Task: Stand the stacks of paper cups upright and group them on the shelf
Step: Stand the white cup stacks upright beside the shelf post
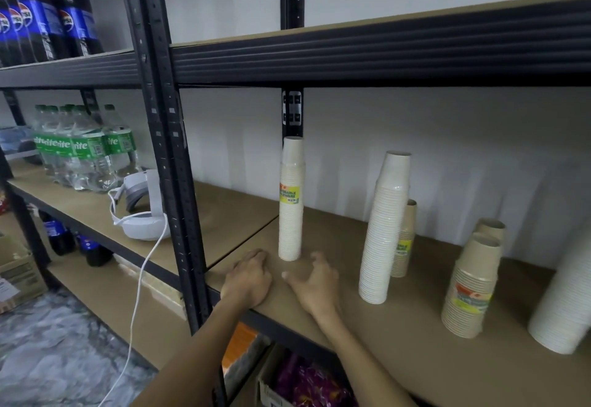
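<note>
A tall white cup stack with a yellow label (290, 202) stands upright on the brown shelf board (399, 336), near its left end. My left hand (248, 278) rests on the board just left of the stack's base, holding nothing. My right hand (315, 282) hovers just right of the base, fingers loosely curled and empty. Farther right stand a tall white stack (383, 230), a brown labelled stack (405, 240) behind it, a short brown stack (471, 285) with another behind, and a wide white stack (564, 298) at the frame's edge.
A black upright post (169, 151) rises left of my hands. On the neighbouring shelf lie a white headset (140, 211) with a cable, and green-labelled bottles (83, 147). Cola bottles (41, 19) fill the upper left shelf. A dark beam (383, 55) hangs overhead.
</note>
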A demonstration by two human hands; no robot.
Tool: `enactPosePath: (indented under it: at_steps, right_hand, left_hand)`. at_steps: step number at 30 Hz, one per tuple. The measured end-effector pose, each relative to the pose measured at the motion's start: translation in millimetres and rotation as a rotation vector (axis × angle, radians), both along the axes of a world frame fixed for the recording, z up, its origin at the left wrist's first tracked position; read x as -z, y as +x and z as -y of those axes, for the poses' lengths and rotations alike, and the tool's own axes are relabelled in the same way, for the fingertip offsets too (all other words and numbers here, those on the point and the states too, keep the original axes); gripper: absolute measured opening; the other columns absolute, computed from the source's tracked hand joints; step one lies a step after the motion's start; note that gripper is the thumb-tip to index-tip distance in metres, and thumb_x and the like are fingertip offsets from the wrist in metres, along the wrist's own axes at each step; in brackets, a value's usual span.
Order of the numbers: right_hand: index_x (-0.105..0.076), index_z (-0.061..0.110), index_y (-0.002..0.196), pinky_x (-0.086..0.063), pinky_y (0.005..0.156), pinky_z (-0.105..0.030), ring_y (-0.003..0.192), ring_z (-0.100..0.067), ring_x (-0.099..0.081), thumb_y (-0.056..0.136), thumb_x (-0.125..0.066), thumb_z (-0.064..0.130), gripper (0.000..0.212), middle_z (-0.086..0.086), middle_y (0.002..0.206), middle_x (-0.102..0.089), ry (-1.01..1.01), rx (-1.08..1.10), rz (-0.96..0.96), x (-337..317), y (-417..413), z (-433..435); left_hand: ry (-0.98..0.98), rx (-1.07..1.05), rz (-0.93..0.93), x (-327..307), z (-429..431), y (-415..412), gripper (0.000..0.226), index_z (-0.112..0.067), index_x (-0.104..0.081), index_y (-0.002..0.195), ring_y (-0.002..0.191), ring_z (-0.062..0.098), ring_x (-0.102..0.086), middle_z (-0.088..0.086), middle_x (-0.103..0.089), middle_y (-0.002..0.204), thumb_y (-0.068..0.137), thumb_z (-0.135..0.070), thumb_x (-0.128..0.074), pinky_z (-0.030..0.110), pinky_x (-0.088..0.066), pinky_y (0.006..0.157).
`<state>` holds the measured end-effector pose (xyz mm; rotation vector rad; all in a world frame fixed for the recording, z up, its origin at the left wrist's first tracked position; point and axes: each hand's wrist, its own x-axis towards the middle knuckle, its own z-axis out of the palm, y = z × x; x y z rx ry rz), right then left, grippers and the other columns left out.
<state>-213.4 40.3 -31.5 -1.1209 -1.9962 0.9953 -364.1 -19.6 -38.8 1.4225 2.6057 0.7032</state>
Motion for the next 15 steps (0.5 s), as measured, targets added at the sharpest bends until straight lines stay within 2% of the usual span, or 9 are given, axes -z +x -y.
enactPosePath:
  at_steps: [2, 4, 5, 7, 11, 13, 15]
  right_hand:
    - [-0.06, 0.018, 0.117, -0.046, 0.079, -0.02, 0.097, -0.009, -0.06, 0.08, -0.077, 0.036, 0.045, 0.0, 0.113, -0.065, -0.001, 0.076, -0.04, 5.7, 38.0, 19.7]
    - [-0.061, 0.022, 0.098, -0.047, 0.073, -0.024, 0.09, -0.012, -0.062, 0.081, -0.076, 0.028, 0.024, -0.001, 0.102, -0.067, 0.002, 0.225, -0.129, 4.1, 76.8, 26.6]
    - [-0.059, 0.021, 0.096, -0.045, 0.071, -0.026, 0.087, -0.014, -0.06, 0.081, -0.076, 0.024, 0.023, -0.003, 0.101, -0.066, 0.022, 0.309, -0.166, 2.2, 93.9, 24.4]
    - [-0.056, 0.017, 0.104, -0.04, 0.072, -0.027, 0.088, -0.017, -0.058, 0.078, -0.078, 0.018, 0.033, -0.007, 0.108, -0.062, 0.075, 0.434, -0.194, -0.2, 118.6, 14.3]
    - [-0.04, 0.013, 0.143, -0.043, 0.097, -0.032, 0.123, -0.025, -0.054, 0.078, -0.08, 0.02, 0.077, -0.006, 0.137, -0.054, 0.054, 0.321, -0.136, -0.3, 124.8, -8.9]
    - [-0.039, 0.016, 0.144, -0.042, 0.094, -0.028, 0.123, -0.022, -0.054, 0.083, -0.075, 0.017, 0.072, -0.003, 0.135, -0.056, 0.021, 0.241, -0.149, -1.6, 116.7, -17.2]
    - [-0.046, 0.015, 0.138, -0.041, 0.086, -0.024, 0.111, -0.015, -0.056, 0.084, -0.074, 0.015, 0.06, -0.002, 0.126, -0.061, 0.015, 0.21, -0.137, -0.2, 106.1, -22.7]
  left_hand:
    - [0.0, -0.004, 0.007, 0.3, 1.0, 1.9, 0.051, -0.024, -0.039, 0.144, 0.132, 0.027, -0.042, -0.005, -0.037, 0.153, 0.094, -0.028, -0.032, 0.039, -0.035, 0.107]
    - [0.003, -0.006, -0.002, -1.1, 0.3, 3.0, 0.048, -0.024, -0.039, 0.143, 0.129, 0.028, -0.044, -0.003, -0.038, 0.151, 0.096, -0.028, -0.032, 0.04, -0.037, 0.104]
    - [0.001, -0.006, -0.01, -2.1, 0.0, 3.8, 0.047, -0.024, -0.039, 0.143, 0.129, 0.029, -0.045, -0.002, -0.038, 0.151, 0.097, -0.028, -0.033, 0.04, -0.038, 0.103]
    - [-0.008, -0.002, -0.024, -3.0, 0.4, 6.0, 0.046, -0.023, -0.04, 0.142, 0.127, 0.03, -0.045, -0.001, -0.04, 0.149, 0.097, -0.027, -0.034, 0.039, -0.038, 0.101]
    - [-0.002, 0.005, -0.032, -3.8, 2.1, 7.6, 0.045, -0.021, -0.042, 0.14, 0.126, 0.029, -0.047, 0.002, -0.044, 0.147, 0.096, -0.027, -0.035, 0.039, -0.039, 0.101]
    - [0.004, 0.005, -0.032, -3.5, 3.0, 8.1, 0.045, -0.022, -0.043, 0.14, 0.127, 0.028, -0.047, 0.001, -0.044, 0.147, 0.096, -0.027, -0.034, 0.038, -0.038, 0.102]
    - [0.007, -0.001, -0.027, -3.6, 3.1, 8.9, 0.046, -0.023, -0.042, 0.141, 0.127, 0.028, -0.046, 0.001, -0.044, 0.146, 0.096, -0.028, -0.034, 0.038, -0.038, 0.102]
